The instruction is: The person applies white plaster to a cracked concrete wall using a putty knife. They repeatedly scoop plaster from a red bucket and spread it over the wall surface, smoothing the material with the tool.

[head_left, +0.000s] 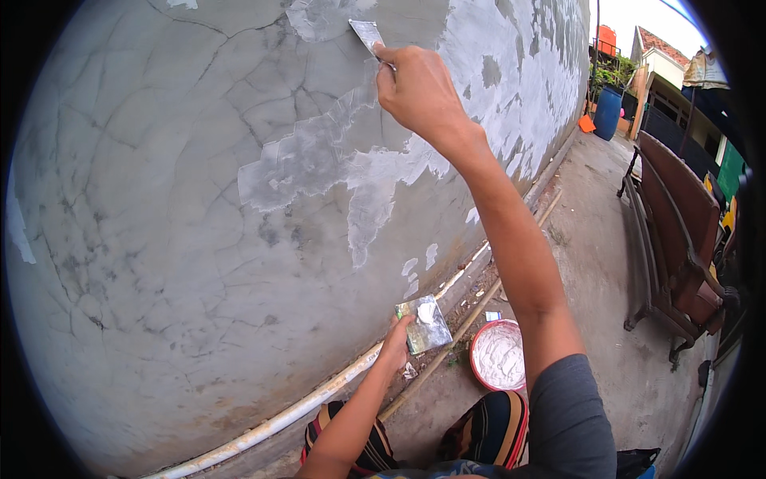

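My right hand (pixel 423 88) is raised to the cracked grey wall (pixel 183 184), closed round a putty knife (pixel 366 33) whose flat blade lies against the plaster. White filler patches (pixel 375 172) spread over the wall below and to the right of it. Lower down, my left hand (pixel 394 342) grips a flat board (pixel 431 338) by its left edge, with a dab of white putty (pixel 428 312) on top. On the ground right of the board stands a round red-rimmed tub (pixel 474 359) of white putty, partly hidden by my right arm.
A white pipe (pixel 319 393) and a bamboo pole (pixel 463 331) run along the wall's foot. A brown cushioned bench (pixel 674 215) stands on the concrete at the right. A blue barrel (pixel 608 113) and an orange dustpan-like object (pixel 586 124) are farther off.
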Tool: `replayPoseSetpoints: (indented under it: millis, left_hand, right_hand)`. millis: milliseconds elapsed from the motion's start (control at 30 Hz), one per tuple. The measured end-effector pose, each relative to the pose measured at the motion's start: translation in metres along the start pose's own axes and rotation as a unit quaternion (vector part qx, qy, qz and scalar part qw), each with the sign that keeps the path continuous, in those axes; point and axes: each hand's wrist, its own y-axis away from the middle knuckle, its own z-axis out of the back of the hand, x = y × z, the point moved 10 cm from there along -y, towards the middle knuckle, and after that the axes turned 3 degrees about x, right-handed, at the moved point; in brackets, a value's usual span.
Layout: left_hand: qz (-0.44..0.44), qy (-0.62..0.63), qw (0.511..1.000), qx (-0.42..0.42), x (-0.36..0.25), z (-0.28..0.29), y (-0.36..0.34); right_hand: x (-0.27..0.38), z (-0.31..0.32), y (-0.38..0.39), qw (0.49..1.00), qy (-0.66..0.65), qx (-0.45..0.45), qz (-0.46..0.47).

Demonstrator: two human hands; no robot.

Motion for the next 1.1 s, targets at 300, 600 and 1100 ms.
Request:
replayPoseSetpoints:
  millis: [300, 600, 1100]
  left_hand:
    - [-0.016, -0.023, 1.0, 0.01, 0.002, 0.004, -0.011]
    - [-0.011, -0.01, 1.0, -0.002, -0.003, 0.002, 0.002]
    - [-0.014, 0.002, 1.0, 0.003, -0.002, 0.0, -0.003]
  right_hand:
    - [-0.004, 0.062, -0.062, 0.989, -0.059, 0.115, -0.07]
    - [0.001, 0.056, -0.027, 0.983, -0.07, 0.145, -0.083]
    - [-0.02, 0.044, -0.032, 0.999, -0.034, 0.008, -0.03]
